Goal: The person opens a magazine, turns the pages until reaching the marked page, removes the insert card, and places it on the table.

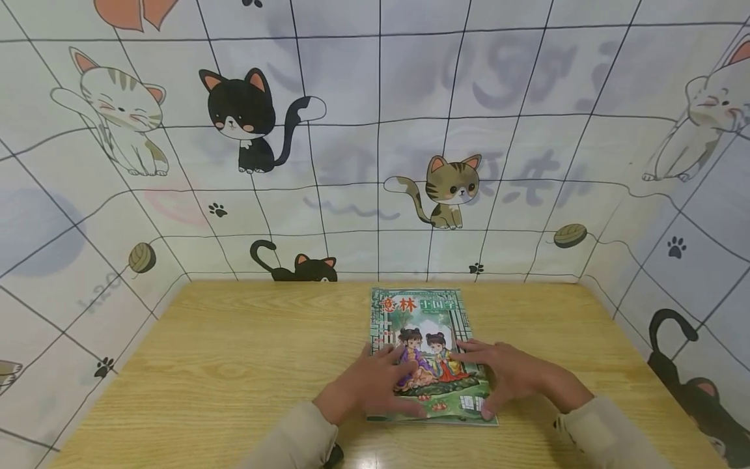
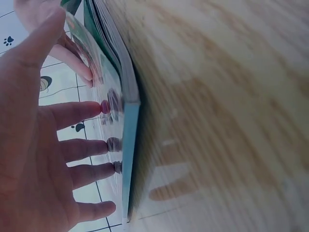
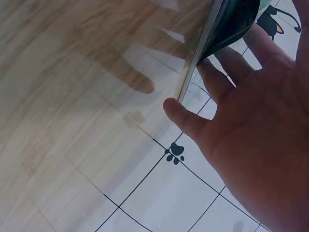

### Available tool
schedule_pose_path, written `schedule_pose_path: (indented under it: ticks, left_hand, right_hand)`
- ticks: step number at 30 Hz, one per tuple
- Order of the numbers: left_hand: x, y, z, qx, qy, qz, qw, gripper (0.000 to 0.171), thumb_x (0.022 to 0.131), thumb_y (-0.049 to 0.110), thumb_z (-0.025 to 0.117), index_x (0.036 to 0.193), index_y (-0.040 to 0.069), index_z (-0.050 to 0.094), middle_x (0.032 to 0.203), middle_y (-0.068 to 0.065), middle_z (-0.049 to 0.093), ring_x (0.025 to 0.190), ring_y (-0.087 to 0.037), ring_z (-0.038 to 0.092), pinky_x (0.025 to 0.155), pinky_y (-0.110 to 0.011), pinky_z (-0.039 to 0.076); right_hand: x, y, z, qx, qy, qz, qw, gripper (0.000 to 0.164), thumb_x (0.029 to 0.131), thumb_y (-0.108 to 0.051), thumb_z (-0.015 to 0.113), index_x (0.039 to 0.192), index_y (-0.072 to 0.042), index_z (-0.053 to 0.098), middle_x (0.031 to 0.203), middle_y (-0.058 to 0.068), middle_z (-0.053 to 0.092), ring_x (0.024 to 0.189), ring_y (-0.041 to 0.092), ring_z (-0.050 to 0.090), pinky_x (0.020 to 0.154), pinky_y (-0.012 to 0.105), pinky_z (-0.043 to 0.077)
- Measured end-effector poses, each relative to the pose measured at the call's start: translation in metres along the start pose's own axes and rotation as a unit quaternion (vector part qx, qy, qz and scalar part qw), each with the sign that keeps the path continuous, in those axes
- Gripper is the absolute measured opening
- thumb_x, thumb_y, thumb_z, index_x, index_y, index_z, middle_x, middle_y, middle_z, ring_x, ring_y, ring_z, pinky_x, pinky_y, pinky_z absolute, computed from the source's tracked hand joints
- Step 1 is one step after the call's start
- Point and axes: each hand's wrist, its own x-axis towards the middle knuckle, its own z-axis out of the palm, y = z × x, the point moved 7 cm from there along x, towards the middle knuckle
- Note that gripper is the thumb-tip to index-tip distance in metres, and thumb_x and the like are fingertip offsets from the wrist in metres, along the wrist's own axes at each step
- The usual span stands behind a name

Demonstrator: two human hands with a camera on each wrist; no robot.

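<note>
A magazine (image 1: 439, 319) with two illustrated figures on its green cover lies on the wooden table. My left hand (image 1: 383, 384) rests on the left part of the cover, fingers spread and fingertips touching it. In the left wrist view, the thick spine (image 2: 130, 150) runs beside those fingers, and the cover bows up from the pages at the far end. Along the right edge, my right hand (image 1: 515, 374) spreads its index finger over the cover, its thumb at the near right corner. In the right wrist view, a dark raised sheet (image 3: 234, 29) meets its fingers.
The wooden table (image 1: 246, 352) extends to both sides of the magazine. Behind and beside it stand white gridded walls (image 1: 346, 85) printed with cartoon cats, paw prints and yarn balls. A small dark object (image 1: 334, 456) shows beside the left sleeve.
</note>
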Motion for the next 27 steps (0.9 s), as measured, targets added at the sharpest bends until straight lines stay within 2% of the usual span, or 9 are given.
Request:
schedule_pose_path:
  ticks: [4,8,14,18,21,24,27]
  left_hand:
    - [-0.002,0.003,-0.001,0.024,0.007,0.002,0.9997,0.094,0.075,0.085,0.053,0.151,0.03,0.044,0.158,-0.008,0.036,0.144,-0.033,0.035,0.11,-0.066,0.027]
    - [-0.003,0.004,-0.003,0.041,0.018,0.01,0.9989,0.094,0.073,0.084,0.056,0.15,0.03,0.046,0.156,-0.008,0.039,0.142,-0.032,0.038,0.109,-0.065,0.03]
    - [-0.003,0.004,-0.003,0.031,0.019,0.01,0.9993,0.092,0.074,0.084,0.056,0.149,0.03,0.047,0.156,-0.008,0.04,0.141,-0.033,0.039,0.109,-0.065,0.03]
    - [-0.003,0.002,-0.003,0.018,0.015,0.01,0.9997,0.091,0.075,0.084,0.055,0.148,0.03,0.048,0.156,-0.008,0.04,0.141,-0.034,0.039,0.108,-0.066,0.03]
    - [-0.003,0.002,-0.003,0.011,0.014,0.016,0.9997,0.089,0.076,0.082,0.055,0.148,0.03,0.048,0.155,-0.008,0.04,0.141,-0.035,0.039,0.107,-0.066,0.031]
    - [-0.003,0.004,-0.004,0.011,0.022,0.033,0.9992,0.087,0.08,0.079,0.055,0.15,0.029,0.045,0.153,-0.007,0.043,0.14,-0.031,0.042,0.107,-0.063,0.034]
    - [-0.003,0.01,-0.008,0.01,0.043,0.071,0.9965,0.08,0.086,0.071,0.055,0.152,0.028,0.041,0.15,-0.005,0.047,0.138,-0.024,0.045,0.106,-0.055,0.039]
  right_hand:
    - [0.0,0.002,-0.001,0.017,-0.01,0.015,1.0,0.1,0.066,-0.053,0.085,0.148,-0.01,0.047,0.153,0.029,0.034,0.136,0.058,0.031,0.098,0.076,0.032]
    - [0.0,0.003,-0.002,0.041,-0.019,0.029,0.999,0.098,0.068,-0.051,0.086,0.148,-0.01,0.047,0.154,0.028,0.032,0.137,0.059,0.028,0.099,0.077,0.029]
    - [0.0,0.003,-0.005,0.074,-0.022,0.04,0.996,0.094,0.07,-0.046,0.087,0.146,-0.007,0.049,0.155,0.028,0.032,0.137,0.06,0.026,0.099,0.079,0.025]
    - [-0.001,0.002,-0.008,0.069,-0.011,0.042,0.997,0.097,0.069,-0.046,0.087,0.147,-0.004,0.046,0.153,0.029,0.033,0.136,0.061,0.028,0.099,0.079,0.023]
    - [-0.003,0.003,-0.011,0.054,0.002,0.055,0.997,0.1,0.069,-0.048,0.087,0.148,-0.006,0.044,0.151,0.035,0.031,0.133,0.064,0.029,0.098,0.08,0.024]
    - [-0.005,0.004,-0.015,0.044,0.012,0.078,0.996,0.101,0.068,-0.053,0.086,0.15,-0.011,0.043,0.15,0.04,0.028,0.129,0.068,0.03,0.094,0.081,0.026]
    - [-0.005,0.006,-0.019,0.048,0.012,0.086,0.995,0.099,0.069,-0.052,0.086,0.151,-0.014,0.043,0.149,0.042,0.027,0.128,0.069,0.031,0.093,0.082,0.027]
